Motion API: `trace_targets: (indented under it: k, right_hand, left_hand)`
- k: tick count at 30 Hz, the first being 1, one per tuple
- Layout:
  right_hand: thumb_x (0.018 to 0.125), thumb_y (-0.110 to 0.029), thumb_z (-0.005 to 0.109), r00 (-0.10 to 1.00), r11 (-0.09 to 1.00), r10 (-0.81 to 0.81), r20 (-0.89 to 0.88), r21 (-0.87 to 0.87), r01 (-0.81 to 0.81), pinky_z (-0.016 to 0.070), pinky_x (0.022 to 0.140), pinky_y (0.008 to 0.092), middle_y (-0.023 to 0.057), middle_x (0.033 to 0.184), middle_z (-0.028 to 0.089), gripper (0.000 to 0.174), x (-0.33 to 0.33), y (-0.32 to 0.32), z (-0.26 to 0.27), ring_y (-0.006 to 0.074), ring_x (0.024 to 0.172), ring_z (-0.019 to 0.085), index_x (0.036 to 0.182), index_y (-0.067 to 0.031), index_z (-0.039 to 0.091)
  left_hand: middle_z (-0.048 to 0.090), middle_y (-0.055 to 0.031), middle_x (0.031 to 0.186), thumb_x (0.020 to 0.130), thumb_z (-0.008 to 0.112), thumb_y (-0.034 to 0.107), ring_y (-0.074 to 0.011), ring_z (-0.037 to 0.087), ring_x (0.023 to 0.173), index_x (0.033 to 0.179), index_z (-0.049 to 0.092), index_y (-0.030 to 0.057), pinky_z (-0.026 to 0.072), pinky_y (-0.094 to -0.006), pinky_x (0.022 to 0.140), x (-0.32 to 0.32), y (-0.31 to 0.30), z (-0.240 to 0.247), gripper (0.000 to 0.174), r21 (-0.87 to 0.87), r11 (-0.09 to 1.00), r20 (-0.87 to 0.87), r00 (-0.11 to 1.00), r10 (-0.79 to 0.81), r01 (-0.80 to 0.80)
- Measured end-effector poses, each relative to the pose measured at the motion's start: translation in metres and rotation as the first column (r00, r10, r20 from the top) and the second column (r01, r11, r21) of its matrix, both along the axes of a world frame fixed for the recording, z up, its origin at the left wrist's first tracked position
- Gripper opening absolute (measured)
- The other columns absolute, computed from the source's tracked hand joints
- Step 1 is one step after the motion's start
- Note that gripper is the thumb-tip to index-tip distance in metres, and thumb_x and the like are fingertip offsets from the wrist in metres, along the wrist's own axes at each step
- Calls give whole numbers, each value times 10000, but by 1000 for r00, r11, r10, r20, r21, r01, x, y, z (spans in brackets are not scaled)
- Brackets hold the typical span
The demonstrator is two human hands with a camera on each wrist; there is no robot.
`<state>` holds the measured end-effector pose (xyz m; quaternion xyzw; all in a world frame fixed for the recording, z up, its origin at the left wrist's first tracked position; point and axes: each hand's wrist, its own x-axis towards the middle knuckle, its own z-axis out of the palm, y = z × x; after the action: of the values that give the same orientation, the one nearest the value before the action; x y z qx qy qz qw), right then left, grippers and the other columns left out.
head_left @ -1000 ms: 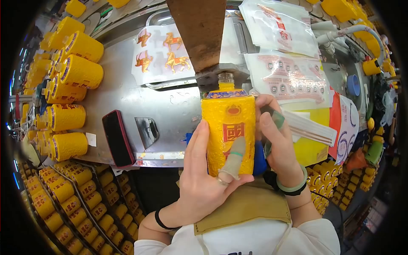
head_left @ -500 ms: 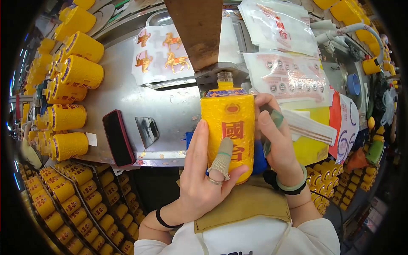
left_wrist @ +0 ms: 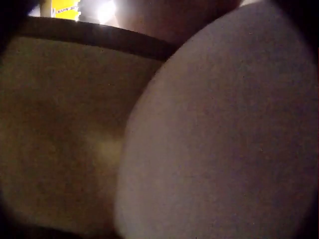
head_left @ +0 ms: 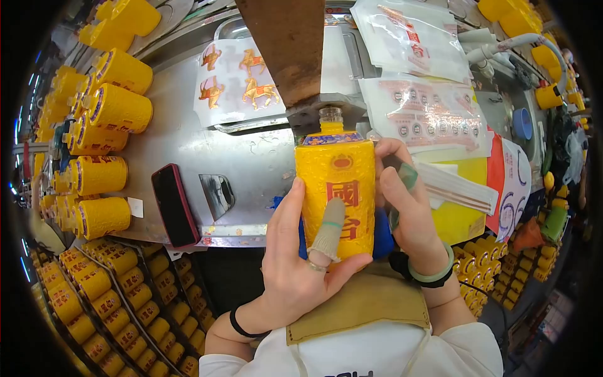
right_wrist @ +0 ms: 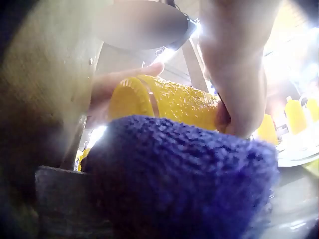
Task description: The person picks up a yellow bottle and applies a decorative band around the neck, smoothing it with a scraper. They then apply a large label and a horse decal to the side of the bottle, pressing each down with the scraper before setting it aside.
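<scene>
A yellow embossed bottle (head_left: 352,166) with red characters lies in front of me in the head view, its glass neck against a dark metal bracket (head_left: 352,103). My left hand (head_left: 292,267) holds it: fingers along the left side, the sleeved index finger on the front, the thumb near the base. At the right side, my right hand (head_left: 411,210) has its index fingertip by the bottle's shoulder. Its thumb grips a dark green translucent piece (head_left: 409,176), partly hidden. Blue fuzzy cloth (right_wrist: 184,169) sits beneath the bottle in the right wrist view. Skin and clothing fill most of the left wrist view.
Several yellow bottles (head_left: 119,107) stand at the left, by a phone (head_left: 174,204). A brown beam (head_left: 289,47) comes down from the top. Behind lie a sheet of gold horse stickers (head_left: 235,78) and plastic-covered label sheets (head_left: 433,116). Racked bottles (head_left: 94,283) fill the lower left.
My left index finger has moved up and leftward across the bottle's front, and the thumb has shifted. The bottle has drifted slightly left in view. My right hand is nearly still.
</scene>
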<state>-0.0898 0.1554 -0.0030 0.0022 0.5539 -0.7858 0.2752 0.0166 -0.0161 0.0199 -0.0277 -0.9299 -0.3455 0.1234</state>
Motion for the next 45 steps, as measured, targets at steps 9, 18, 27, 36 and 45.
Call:
trace_targets:
  k: [9, 18, 27, 36, 45]
  right_hand:
    - [1082, -325, 577, 992, 975, 118, -36, -185, -122, 420, 856, 213, -26, 1150, 538, 443, -13, 18, -3, 61, 947, 503, 1413, -43, 491]
    - [1048, -28, 554, 681, 932, 20, -732, 260, 253, 463, 903, 222, 35, 1168, 602, 355, -52, -5, 58, 81, 1018, 566, 1400, 11, 546]
    - [1072, -54, 523, 854, 977, 34, -519, 198, 82, 455, 826, 195, -7, 1067, 619, 304, -40, -9, 46, 44, 947, 552, 1370, -21, 579]
    - [935, -156, 786, 955, 956, 58, -289, 291, 30, 471, 973, 280, 53, 1170, 607, 415, -27, -22, 17, 114, 1116, 558, 1242, -27, 539]
    - [932, -140, 786, 982, 977, 36, -184, 213, 4, 475, 986, 288, 62, 1192, 593, 412, -27, -23, 19, 115, 1127, 554, 1241, -30, 536]
  left_hand:
    - [501, -223, 1288, 766, 878, 535, -378, 642, 1044, 1439, 613, 32, 579, -445, 899, -27, -7, 20, 881, -84, 996, 92, 996, 9, -1]
    - [561, -202, 1223, 844, 858, 408, -356, 655, 977, 1233, 670, -60, 562, -405, 854, -27, -23, 0, 637, 66, 997, -87, 995, 41, -35]
    - [599, -93, 1197, 981, 731, 138, -209, 602, 1166, 1228, 607, 3, 462, -385, 1054, -69, -17, -25, 307, 830, 544, 84, 992, 98, -124]
    - [560, -95, 1227, 999, 712, 75, -166, 622, 1115, 1227, 550, 0, 545, -314, 959, -74, -4, -20, 289, 928, 352, 85, 991, 107, -118]
    - [514, -71, 1221, 1014, 683, 66, -165, 593, 1153, 1234, 572, -9, 516, -324, 992, -73, -5, -24, 258, 926, 363, 74, 993, 93, -103]
